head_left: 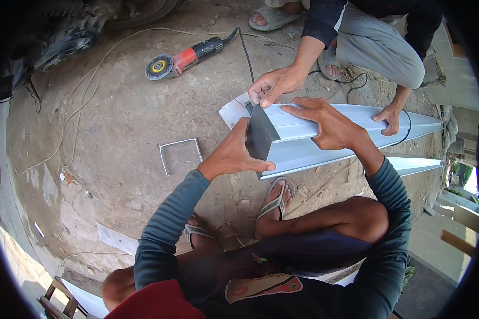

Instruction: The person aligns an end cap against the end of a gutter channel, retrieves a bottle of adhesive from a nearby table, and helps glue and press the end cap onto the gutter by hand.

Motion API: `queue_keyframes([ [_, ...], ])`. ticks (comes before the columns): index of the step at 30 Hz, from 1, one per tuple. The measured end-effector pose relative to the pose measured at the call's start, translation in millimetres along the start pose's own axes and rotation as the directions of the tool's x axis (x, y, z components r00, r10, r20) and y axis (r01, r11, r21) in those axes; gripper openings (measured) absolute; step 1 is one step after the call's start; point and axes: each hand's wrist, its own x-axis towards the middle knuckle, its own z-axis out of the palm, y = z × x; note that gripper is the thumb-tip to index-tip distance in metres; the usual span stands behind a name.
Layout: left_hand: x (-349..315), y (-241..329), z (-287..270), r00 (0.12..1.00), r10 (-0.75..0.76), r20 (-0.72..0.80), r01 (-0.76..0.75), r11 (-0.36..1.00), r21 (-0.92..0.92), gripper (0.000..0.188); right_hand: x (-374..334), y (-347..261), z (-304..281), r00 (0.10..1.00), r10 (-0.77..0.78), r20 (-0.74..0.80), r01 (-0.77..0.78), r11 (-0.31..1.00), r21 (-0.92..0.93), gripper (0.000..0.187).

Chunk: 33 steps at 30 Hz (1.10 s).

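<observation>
A long, pale blue-white folded metal channel (pixel 303 154) stretches from the middle to the right, with a dark grey end plate (pixel 262 130) at its near left end. My left hand (pixel 226 154) is closed around that plate, fingers behind it and thumb along its lower edge. Over the upper face of the channel lies my right hand (pixel 335 126), gripping it with fingers bent across the ridge. A co-worker's hand (pixel 282 85) pinches the top corner beside the plate. The co-worker's other hand (pixel 391 118) rests on the channel farther right.
An angle grinder (pixel 186 58) with a red and black body lies on the dirty concrete floor, its cord running up to the right. A thin metal bracket (pixel 181 142) lies left of my left hand. Another pale metal length (pixel 410 165) is at the right. Part of a motorbike (pixel 74 34) stands upper left.
</observation>
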Motion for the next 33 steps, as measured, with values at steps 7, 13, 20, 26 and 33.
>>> queue_keyframes([
  [7, -1, -3, 7, 0.992, -0.039, -0.116, 0.036, 0.999, -0.03, 0.123, -9, -18, 2, 0.966, -0.107, -0.236, 0.104, 0.994, -0.027, 0.078],
  [13, 5, -20, 15, 0.959, -0.261, -0.113, 0.202, 0.905, -0.375, 0.135, -61, -16, 103, 0.877, -0.225, -0.425, 0.197, 0.974, -0.109, 0.042],
  [20, -12, 3, 24, 0.944, -0.33, -0.023, 0.291, 0.859, -0.421, 0.137, -42, -9, 128, 0.857, -0.226, -0.464, 0.092, 0.951, -0.294, 0.01],
  [26, -12, -6, 18, 0.95, -0.312, 0.016, 0.304, 0.909, -0.285, 0.136, -50, -6, 129, 0.869, -0.225, -0.441, 0.116, 0.958, -0.262, 0.015],
  [33, -14, -17, 7, 0.958, -0.285, 0.018, 0.28, 0.925, -0.257, 0.138, -48, -5, 127, 0.871, -0.227, -0.436, 0.141, 0.965, -0.221, 0.015],
])
